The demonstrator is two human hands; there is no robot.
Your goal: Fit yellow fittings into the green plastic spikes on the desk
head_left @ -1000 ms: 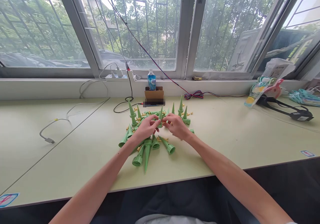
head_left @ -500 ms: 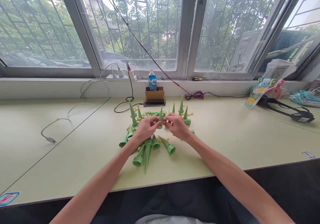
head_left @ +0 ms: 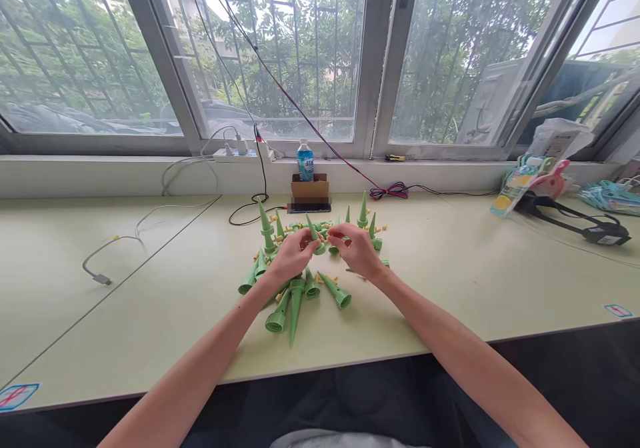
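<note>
My left hand [head_left: 294, 255] is closed round a green plastic watering spike [head_left: 312, 227], its point up and leaning left. Beside it, my right hand [head_left: 358, 248] pinches a small yellow valve piece [head_left: 328, 237] near the spike's side; the fingers partly hide it, and whether it touches the spike I cannot tell. Around both hands lie several more green spikes. One spike [head_left: 297, 305] points toward me, and another spike [head_left: 336, 291] lies on its side. At the back, a spike [head_left: 363, 211] stands upright with yellow pieces around it.
The pale table [head_left: 440, 268] runs along a windowsill. Behind the spikes are a cardboard box [head_left: 310, 188], a blue-labelled bottle [head_left: 305, 161] and a bundled cable [head_left: 395, 191]. A white cable [head_left: 100, 278] lies at left, a black strap [head_left: 565, 215] at right.
The spike in my left hand has tipped from nearly upright to leaning left. My right fingers have drawn slightly away from it, showing the yellow piece more.
</note>
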